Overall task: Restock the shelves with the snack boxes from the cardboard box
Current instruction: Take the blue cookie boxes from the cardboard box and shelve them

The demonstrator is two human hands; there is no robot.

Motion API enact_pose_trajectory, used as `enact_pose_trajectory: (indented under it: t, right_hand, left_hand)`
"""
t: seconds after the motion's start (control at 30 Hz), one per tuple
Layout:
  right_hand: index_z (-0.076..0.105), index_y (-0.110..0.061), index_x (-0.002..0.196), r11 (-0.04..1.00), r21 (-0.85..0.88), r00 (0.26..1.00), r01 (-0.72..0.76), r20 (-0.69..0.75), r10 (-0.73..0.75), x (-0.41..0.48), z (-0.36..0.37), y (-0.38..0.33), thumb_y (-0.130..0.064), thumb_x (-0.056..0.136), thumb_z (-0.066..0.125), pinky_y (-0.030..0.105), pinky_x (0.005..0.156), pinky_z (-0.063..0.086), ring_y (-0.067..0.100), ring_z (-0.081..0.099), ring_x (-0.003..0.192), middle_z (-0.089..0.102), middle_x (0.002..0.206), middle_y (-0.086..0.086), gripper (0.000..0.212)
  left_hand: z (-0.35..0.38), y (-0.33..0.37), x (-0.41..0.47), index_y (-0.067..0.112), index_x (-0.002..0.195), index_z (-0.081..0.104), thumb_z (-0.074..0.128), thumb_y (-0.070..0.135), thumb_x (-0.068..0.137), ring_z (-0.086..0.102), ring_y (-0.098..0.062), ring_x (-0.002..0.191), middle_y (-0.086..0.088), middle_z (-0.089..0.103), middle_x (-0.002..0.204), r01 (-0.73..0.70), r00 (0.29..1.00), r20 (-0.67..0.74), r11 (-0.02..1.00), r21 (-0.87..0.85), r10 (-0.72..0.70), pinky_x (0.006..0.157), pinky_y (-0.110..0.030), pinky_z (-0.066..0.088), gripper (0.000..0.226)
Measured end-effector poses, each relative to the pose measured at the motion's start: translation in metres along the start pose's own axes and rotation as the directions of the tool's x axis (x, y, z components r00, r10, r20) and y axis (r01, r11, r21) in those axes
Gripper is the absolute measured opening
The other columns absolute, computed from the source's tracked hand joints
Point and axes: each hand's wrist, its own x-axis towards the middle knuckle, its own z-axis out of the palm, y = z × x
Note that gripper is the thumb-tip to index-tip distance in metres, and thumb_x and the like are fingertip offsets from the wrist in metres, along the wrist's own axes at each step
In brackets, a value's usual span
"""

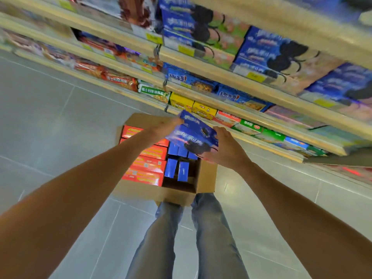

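We hold 1 blue box (193,135) above the carton (207,178): left hand (164,127) grips its left edge, right hand (226,148) clasps its right.

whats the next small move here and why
Probably raise the blue snack box up and right toward the matching blue boxes on the shelf. The left hand and right hand hold it just above the cardboard box.
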Motion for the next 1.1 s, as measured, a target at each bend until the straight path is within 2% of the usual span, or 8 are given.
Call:
enact_pose_trajectory:
  t: [0.1,0.2,0.33,0.47,0.6,0.77,1.0,1.1]
  right_hand:
    - [0.038,-0.009,0.138,0.999,-0.053,1.000,0.009,-0.002,-0.009,-0.002,-0.042,-0.030,-0.031,0.080,0.073,0.028,0.092,0.038,0.016,0.049,0.124,0.048,0.135,0.006,0.072]
    - [0.045,-0.005,0.132,0.996,-0.088,1.000,0.027,0.009,-0.026,-0.007,-0.078,-0.061,-0.031,0.080,0.074,0.026,0.084,0.037,0.019,0.051,0.122,0.052,0.130,0.009,0.065]
    - [0.037,-0.005,0.142,0.998,-0.065,0.999,0.027,0.042,-0.024,-0.019,-0.119,-0.100,-0.032,0.081,0.073,0.031,0.100,0.036,0.023,0.042,0.132,0.042,0.145,0.010,0.076]
    - [0.035,-0.008,0.144,0.992,-0.109,0.997,0.062,0.044,-0.057,-0.027,-0.159,-0.143,-0.037,0.081,0.072,0.031,0.103,0.035,0.025,0.040,0.133,0.039,0.148,0.010,0.079]
    - [0.038,-0.007,0.143,0.986,-0.119,0.993,0.118,0.000,-0.119,-0.042,-0.206,-0.197,-0.036,0.083,0.071,0.030,0.099,0.035,0.027,0.040,0.133,0.040,0.147,0.010,0.074]
    - [0.046,-0.005,0.136,0.958,-0.210,0.974,0.194,-0.072,-0.213,-0.066,-0.269,-0.262,-0.040,0.083,0.069,0.039,0.105,0.037,0.028,0.042,0.131,0.043,0.143,0.013,0.067]
    - [0.049,-0.014,0.130,0.896,-0.388,0.938,0.216,-0.172,-0.300,-0.115,-0.360,-0.341,-0.044,0.083,0.068,0.027,0.089,0.042,0.024,0.050,0.117,0.054,0.126,0.001,0.059]
    - [0.043,-0.009,0.139,0.861,-0.464,0.916,0.208,-0.216,-0.338,-0.136,-0.393,-0.375,-0.045,0.082,0.068,0.032,0.102,0.038,0.023,0.046,0.128,0.044,0.144,0.007,0.072]
  left_hand:
    - [-0.021,0.018,-0.035,0.003,0.134,0.049,0.039,0.053,0.094,0.060,-0.031,0.102,-0.022,0.058,0.122,0.046,0.997,-0.055,0.999,0.027,-0.045,0.102,-0.044,0.040,0.065]
    - [-0.043,0.032,-0.064,0.016,0.102,0.063,0.025,0.067,0.090,0.050,-0.012,0.073,-0.007,0.057,0.093,0.068,0.998,0.016,0.997,0.034,-0.068,0.083,-0.032,0.040,0.064]
    - [-0.068,0.041,-0.103,0.019,0.136,0.044,0.020,0.082,0.078,0.053,-0.020,0.104,-0.005,0.053,0.131,0.052,0.994,0.096,0.999,0.004,-0.052,0.101,-0.039,0.036,0.089]
    - [-0.094,0.068,-0.148,0.024,0.138,0.043,0.018,0.077,0.083,0.043,-0.024,0.129,-0.002,0.046,0.143,-0.122,0.993,0.006,0.992,0.013,0.122,0.112,-0.047,0.026,0.081]
    - [-0.127,0.110,-0.197,0.028,0.112,0.061,0.032,0.065,0.090,0.054,-0.014,0.117,0.006,0.062,0.123,-0.425,0.903,-0.083,0.904,-0.035,0.421,0.107,-0.036,0.033,0.052]
    - [-0.160,0.165,-0.249,0.016,0.125,0.054,0.057,0.068,0.075,0.060,-0.026,0.113,-0.012,0.061,0.125,-0.608,0.771,-0.203,0.793,0.043,0.603,0.103,-0.047,0.044,0.072]
    - [-0.180,0.240,-0.345,0.019,0.148,0.023,0.060,0.053,0.084,0.033,-0.021,0.138,-0.002,0.027,0.154,-0.527,0.360,0.002,0.202,0.826,0.933,0.109,-0.036,0.031,0.082]
    - [-0.185,0.281,-0.382,0.016,0.147,0.025,0.057,0.060,0.083,0.034,-0.023,0.138,-0.004,0.031,0.152,-0.359,0.349,0.129,0.006,0.933,0.928,0.110,-0.037,0.030,0.084]
